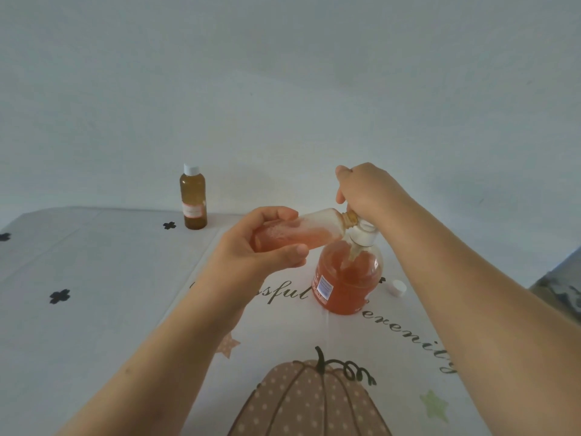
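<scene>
A large pump bottle [345,278] of orange liquid stands on the table in the middle. My right hand [364,190] sits on top of its white pump head [361,236], fingers curled over it. My left hand [267,243] grips a small clear bottle [317,228] partly filled with orange liquid. That bottle lies almost sideways, with its open neck against the pump's nozzle under my right hand. The nozzle itself is hidden by my fingers.
A brown bottle [193,199] with a white cap stands at the back left near the wall. A small white cap [396,288] lies right of the pump bottle. The tablecloth [110,278] shows a pumpkin print and lettering. Something dark sits at the right edge [562,287].
</scene>
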{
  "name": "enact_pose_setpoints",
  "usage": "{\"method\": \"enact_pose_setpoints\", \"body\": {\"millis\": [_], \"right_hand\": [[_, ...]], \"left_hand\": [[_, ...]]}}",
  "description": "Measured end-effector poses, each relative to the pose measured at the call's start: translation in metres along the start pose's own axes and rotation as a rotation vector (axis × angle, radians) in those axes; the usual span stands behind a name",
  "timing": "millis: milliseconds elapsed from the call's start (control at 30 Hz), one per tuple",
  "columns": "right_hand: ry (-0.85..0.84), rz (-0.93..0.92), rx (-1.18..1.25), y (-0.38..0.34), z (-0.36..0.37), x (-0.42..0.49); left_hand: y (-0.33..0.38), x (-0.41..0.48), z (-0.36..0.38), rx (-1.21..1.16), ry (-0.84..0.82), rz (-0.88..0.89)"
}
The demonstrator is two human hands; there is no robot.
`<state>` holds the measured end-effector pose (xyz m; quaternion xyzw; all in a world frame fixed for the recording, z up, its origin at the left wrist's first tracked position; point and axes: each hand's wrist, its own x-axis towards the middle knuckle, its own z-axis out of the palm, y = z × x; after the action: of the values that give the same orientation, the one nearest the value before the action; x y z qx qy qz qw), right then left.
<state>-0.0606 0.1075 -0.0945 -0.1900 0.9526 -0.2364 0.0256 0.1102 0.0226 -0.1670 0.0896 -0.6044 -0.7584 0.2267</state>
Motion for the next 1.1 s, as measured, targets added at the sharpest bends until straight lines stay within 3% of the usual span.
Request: {"method": "enact_pose_setpoints", "body": {"millis": [333, 1100], "right_hand": [[0.065, -0.046, 0.026, -0.002, -0.014, -0.001], [-0.010, -0.054, 0.025, -0.001, -0.013, -0.004]], "left_hand": [[0.006, -0.004, 0.005, 0.016, -0.002, 0.009], [0.004, -0.004, 0.004, 0.038, 0.029, -0.002]]}}
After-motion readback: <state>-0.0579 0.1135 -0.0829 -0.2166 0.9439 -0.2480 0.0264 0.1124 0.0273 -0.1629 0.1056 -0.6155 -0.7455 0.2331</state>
